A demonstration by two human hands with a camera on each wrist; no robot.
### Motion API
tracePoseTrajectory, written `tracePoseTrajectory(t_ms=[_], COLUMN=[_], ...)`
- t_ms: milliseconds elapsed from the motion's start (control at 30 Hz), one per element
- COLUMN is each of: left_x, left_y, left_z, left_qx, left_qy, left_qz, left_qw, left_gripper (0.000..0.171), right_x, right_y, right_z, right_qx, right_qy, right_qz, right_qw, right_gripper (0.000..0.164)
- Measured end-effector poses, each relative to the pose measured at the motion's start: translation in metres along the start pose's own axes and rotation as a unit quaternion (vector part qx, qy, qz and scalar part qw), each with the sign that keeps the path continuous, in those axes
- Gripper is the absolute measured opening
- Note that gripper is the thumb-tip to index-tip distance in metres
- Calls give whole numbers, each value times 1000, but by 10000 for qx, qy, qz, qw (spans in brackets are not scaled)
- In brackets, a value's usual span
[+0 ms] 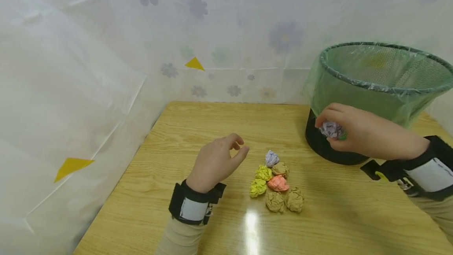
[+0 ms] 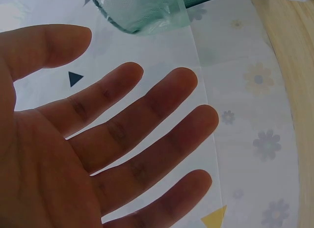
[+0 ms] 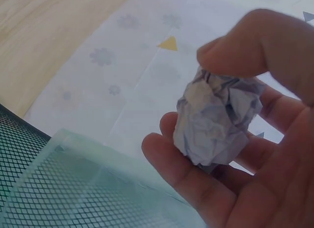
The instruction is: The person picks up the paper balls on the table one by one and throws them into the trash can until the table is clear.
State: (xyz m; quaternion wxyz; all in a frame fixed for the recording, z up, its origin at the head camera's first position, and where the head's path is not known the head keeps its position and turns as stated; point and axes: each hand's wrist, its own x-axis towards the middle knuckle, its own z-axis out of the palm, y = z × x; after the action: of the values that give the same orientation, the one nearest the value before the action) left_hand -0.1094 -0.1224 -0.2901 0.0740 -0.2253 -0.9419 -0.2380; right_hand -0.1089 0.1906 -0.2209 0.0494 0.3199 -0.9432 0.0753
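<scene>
A crumpled white paper ball (image 3: 218, 120) is pinched between the thumb and fingers of my right hand (image 1: 368, 129). In the head view this hand is in front of the mesh wastebasket (image 1: 315, 139), below its rim. My left hand (image 1: 216, 162) hovers over the table with relaxed fingers and holds nothing; the left wrist view shows its fingers spread. To its right lies a cluster of paper balls: a white one (image 1: 271, 158), two yellow ones (image 1: 258, 188), a pink one (image 1: 278, 183) and several tan ones (image 1: 295, 200).
A green plastic liner (image 1: 354, 97) covers the upper wastebasket and folds over its rim. The wooden table (image 1: 148, 184) ends at flower-printed sheeting (image 1: 230, 42) at the back and left. Yellow triangles (image 1: 72, 167) mark the sheeting.
</scene>
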Motion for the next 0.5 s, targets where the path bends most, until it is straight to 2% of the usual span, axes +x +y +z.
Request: tracePoseTrajectory(t_ms=[200, 500], left_x=[0, -1], left_y=[0, 0], left_z=[0, -1], left_qx=[28, -20], left_qy=[8, 14], left_qz=[18, -15], left_qw=[10000, 10000], left_gripper=[31, 30], right_x=[0, 0], right_y=[-1, 2], right_z=[-7, -10], right_qx=[-15, -216], right_qy=[-58, 160], right_qz=[192, 41], right_qw=[9998, 9996], right_gripper=[36, 37])
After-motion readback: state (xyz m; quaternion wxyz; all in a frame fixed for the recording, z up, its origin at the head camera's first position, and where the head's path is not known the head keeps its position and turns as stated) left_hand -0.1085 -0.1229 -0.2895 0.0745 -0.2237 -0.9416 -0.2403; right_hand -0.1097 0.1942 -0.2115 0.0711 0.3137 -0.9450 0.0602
